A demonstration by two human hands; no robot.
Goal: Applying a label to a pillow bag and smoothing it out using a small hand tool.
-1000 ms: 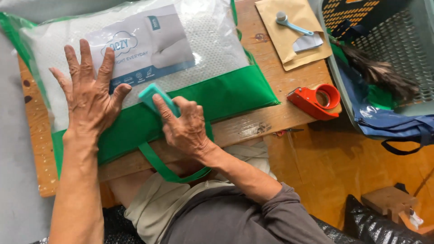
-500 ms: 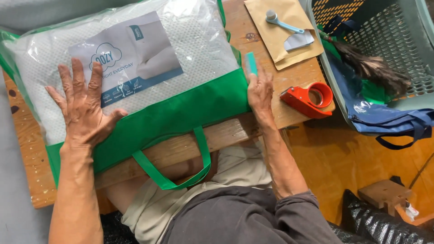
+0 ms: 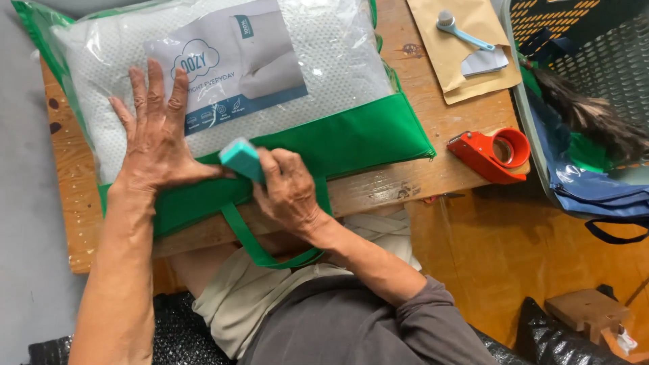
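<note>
left hand [image 3: 157,138]: lay flat with fingers spread wide, palm pressing down on the pillow bag [image 3: 230,101]; it gripped nothing.
right hand [image 3: 289,189]: was curled shut around a small teal block [image 3: 242,159], pressing it against the green band [image 3: 338,145] of the bag just beside the left thumb.
teal block: stood tilted, one corner up, on the seam where clear plastic met green cloth; the fingers hid its lower end.
pillow bag: lay flat across the worktop [image 3: 419,179], clear top over a white pillow, with a paper label near the middle; its green bottom edge ran close along the near edge of the worktop, and its right corner came to a point near the red tape dispenser [image 3: 490,154].
green handle [image 3: 260,251]: hung off the near edge of the worktop over the person's lap.
brown envelope [image 3: 463,47]: lay at the far right of the worktop, a light blue scoop [image 3: 460,28] and a pale card on it, apart from the bag.
tape dispenser: sat at the right corner of the worktop, part over the edge.
open room: a bare strip of wood showed between bag and dispenser, and a narrow one left of the bag.
basket [image 3: 595,74]: stood just right of the worktop, a dark blue bag [image 3: 595,192] under it.
</note>
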